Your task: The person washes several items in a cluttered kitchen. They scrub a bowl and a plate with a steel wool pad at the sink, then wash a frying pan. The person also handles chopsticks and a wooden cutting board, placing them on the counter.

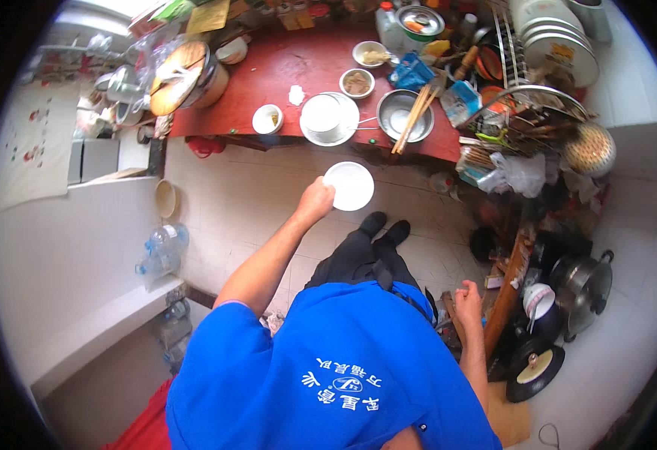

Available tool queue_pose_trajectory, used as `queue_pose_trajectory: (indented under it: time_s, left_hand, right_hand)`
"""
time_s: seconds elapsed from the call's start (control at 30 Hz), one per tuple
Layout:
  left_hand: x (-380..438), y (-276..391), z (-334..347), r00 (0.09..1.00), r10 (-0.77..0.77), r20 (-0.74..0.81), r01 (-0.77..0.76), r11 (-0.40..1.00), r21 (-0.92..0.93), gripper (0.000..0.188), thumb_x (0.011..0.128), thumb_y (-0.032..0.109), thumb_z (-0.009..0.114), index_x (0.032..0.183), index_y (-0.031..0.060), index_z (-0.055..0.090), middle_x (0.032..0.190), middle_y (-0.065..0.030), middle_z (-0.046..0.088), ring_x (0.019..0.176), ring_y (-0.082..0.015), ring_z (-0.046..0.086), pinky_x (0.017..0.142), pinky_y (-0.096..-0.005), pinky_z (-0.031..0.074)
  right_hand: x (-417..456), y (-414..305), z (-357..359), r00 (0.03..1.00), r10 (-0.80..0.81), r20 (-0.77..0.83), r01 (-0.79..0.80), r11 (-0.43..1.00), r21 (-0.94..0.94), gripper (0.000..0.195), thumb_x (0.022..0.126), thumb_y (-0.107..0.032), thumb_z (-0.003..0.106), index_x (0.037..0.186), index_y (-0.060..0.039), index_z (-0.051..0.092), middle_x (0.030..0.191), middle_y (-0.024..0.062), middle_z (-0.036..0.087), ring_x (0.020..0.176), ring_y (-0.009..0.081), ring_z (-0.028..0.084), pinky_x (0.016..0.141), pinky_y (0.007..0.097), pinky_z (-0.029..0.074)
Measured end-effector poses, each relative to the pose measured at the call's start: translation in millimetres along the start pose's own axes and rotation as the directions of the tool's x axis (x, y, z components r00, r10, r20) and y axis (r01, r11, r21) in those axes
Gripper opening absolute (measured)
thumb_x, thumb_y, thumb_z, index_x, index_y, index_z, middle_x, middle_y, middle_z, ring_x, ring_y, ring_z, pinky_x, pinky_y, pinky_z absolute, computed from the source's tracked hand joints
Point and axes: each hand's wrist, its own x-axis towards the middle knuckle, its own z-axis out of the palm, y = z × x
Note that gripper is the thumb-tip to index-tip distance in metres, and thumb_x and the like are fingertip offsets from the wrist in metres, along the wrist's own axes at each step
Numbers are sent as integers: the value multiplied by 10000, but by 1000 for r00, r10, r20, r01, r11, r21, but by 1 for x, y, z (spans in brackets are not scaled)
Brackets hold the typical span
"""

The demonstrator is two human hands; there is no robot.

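Note:
My left hand (318,198) grips the rim of a white plate (353,187) over the floor, just in front of the red table (300,62). Near the table's front edge a white bowl stands on another white plate (346,130). To its right, wooden chopsticks (414,121) lie across a metal bowl (396,107). A small white bowl (266,120) with some food in it is to the left. Behind are two more bowls with food, one brownish (357,84), one pale (371,55). Low at my right side, my right hand (468,295) has bent fingers and holds nothing visible.
A wooden-lidded pot (210,84) stands on the table's left. Bags, utensils and a patterned round container (589,149) crowd the right. Lidded pans (581,287) lie low at the right, beside a wooden beam (509,292). Plastic bottles (162,247) stand by the left wall.

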Motion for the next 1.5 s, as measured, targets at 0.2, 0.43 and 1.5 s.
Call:
queue_pose_trajectory:
  time_s: [0.2, 0.43, 1.5]
  left_hand:
    - [-18, -43, -44, 867, -477, -141, 357, 794, -491, 365, 826, 152, 435, 1038, -121, 551, 861, -258, 657, 668, -316, 678, 592, -413, 552]
    - [40, -71, -63, 886, -425, -184, 272, 799, -537, 369, 846, 165, 436, 1048, -131, 524, 886, -257, 641, 648, -325, 672, 576, -394, 559]
    - [354, -194, -154, 984, -181, 3, 180, 983, 23, 389, 908, 262, 514, 1071, -66, 646, 1005, -268, 674, 977, -367, 661, 850, -457, 500]
  right_hand:
    - [62, -37, -19, 997, -74, 13, 74, 996, -45, 331, 910, -166, 583, 1206, -26, 530, 917, 178, 686, 890, 320, 665, 809, 419, 502]
    - [65, -78, -17, 1000, -29, -9, 28, 998, -55, 305, 907, -169, 592, 1169, -20, 550, 922, 157, 675, 874, 273, 651, 794, 380, 503]
    - [58, -207, 110, 971, 231, 59, -234, 970, 57, 318, 900, -180, 600, 1172, -19, 564, 928, 154, 699, 871, 265, 669, 796, 371, 507]
